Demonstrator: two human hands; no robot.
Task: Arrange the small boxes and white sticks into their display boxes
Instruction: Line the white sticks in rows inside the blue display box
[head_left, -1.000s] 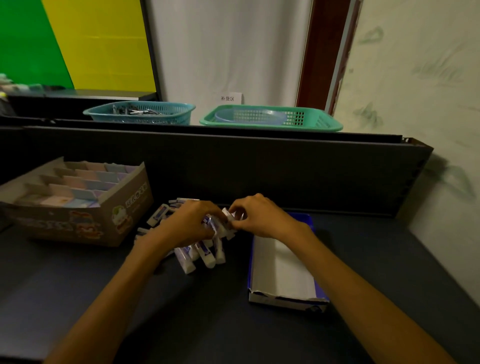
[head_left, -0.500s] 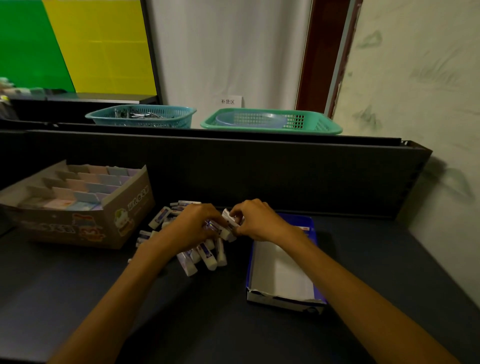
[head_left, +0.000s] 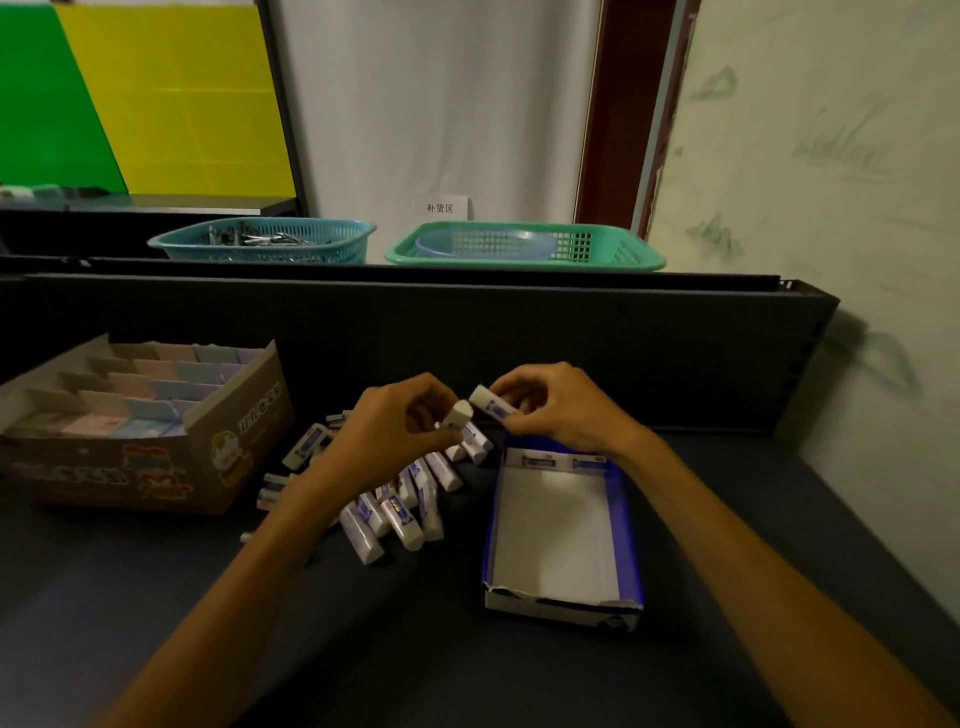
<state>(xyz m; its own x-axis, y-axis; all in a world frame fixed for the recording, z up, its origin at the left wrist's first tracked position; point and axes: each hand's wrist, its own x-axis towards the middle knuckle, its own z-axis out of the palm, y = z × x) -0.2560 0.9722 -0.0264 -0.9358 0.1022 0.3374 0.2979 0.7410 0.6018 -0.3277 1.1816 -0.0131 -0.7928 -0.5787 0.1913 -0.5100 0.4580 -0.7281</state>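
On the dark table (head_left: 156, 597), one white stick (head_left: 492, 404) is pinched in the right hand (head_left: 556, 410) above the blue display box's (head_left: 631, 530) far end, another stick (head_left: 458, 415) in the left hand (head_left: 395, 431) over the loose pile (head_left: 395, 504), so the filling step seems only beginning; next, lay them flat inside.

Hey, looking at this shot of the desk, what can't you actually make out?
Head view only:
- Part of the white stick pile: hidden under the left hand.
- Printing on the sticks: too small.
- Metal contents of the blue basket: too small, screened by mesh.
- Brown display box: cut off by the left edge.
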